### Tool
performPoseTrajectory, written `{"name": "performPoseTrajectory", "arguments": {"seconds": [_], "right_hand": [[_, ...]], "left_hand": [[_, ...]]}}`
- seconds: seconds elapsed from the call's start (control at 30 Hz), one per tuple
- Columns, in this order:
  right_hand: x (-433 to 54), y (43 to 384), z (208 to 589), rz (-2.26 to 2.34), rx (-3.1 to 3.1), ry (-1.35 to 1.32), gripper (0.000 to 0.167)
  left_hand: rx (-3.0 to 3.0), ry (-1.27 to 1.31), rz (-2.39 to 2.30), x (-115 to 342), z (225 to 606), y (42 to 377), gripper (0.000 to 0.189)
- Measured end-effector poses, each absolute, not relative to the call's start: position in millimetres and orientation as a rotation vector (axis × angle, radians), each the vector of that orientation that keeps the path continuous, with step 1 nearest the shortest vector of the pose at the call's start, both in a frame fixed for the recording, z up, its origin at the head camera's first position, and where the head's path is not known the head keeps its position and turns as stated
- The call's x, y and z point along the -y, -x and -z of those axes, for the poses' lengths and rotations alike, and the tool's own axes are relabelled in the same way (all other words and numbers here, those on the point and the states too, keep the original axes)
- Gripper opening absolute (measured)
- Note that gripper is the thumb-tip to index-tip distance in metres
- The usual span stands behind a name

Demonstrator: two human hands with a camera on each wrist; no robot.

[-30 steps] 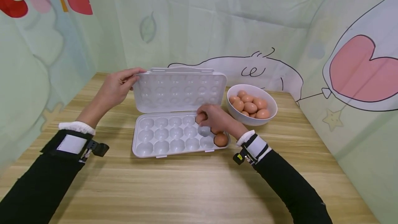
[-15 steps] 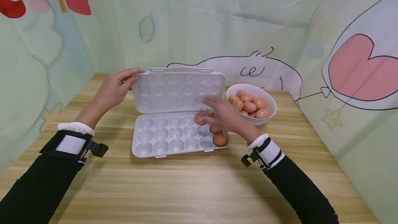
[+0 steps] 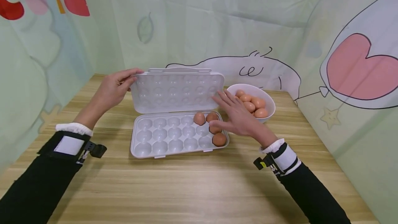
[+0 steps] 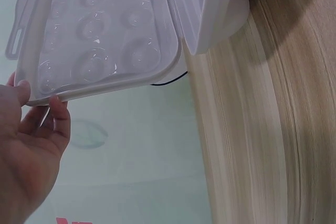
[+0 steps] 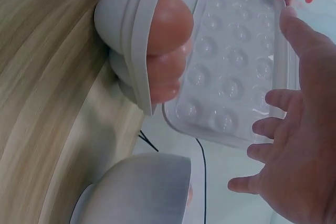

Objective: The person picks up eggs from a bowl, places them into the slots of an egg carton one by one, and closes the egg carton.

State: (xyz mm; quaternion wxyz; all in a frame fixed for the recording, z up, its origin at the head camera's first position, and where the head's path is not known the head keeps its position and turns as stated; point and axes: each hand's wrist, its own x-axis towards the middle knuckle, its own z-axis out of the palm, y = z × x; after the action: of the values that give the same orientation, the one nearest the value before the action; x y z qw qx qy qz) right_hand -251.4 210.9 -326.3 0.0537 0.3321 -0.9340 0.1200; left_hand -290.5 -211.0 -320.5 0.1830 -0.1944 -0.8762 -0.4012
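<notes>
A white plastic egg box [image 3: 174, 132] lies on the table with its lid [image 3: 178, 92] raised. My left hand [image 3: 116, 87] pinches the lid's upper left corner; the left wrist view shows thumb and fingers around the lid's edge [image 4: 105, 88]. Several brown eggs [image 3: 219, 139] sit in the cups at the box's right end. Over that end hovers my right hand [image 3: 237, 113], fingers spread and holding nothing. Behind it a white bowl [image 3: 269, 104] holds more brown eggs [image 3: 258, 102], partly hidden by the hand. In the right wrist view the fingers reach toward the lid [image 5: 231, 61].
The wooden table [image 3: 186, 186] extends in front of the box. A printed cloth backdrop [image 3: 199, 20] rises behind and at both sides, close behind the lid and bowl.
My right hand has let go of an egg in the back row, spread its fingers and moved right toward the bowl. My left hand keeps hold of the lid.
</notes>
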Motion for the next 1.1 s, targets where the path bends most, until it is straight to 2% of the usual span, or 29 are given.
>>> {"name": "performPoseTrajectory", "arguments": {"seconds": [0.57,1.1], "right_hand": [[-260,259,320,-0.342,2.900,-0.820,0.093],[-326,268,315,-0.420,3.039,-0.600,0.086]], "left_hand": [[2.465,0.549,1.132,211,322,291,0.035],[2.429,0.571,1.108,210,321,292,0.033]]}}
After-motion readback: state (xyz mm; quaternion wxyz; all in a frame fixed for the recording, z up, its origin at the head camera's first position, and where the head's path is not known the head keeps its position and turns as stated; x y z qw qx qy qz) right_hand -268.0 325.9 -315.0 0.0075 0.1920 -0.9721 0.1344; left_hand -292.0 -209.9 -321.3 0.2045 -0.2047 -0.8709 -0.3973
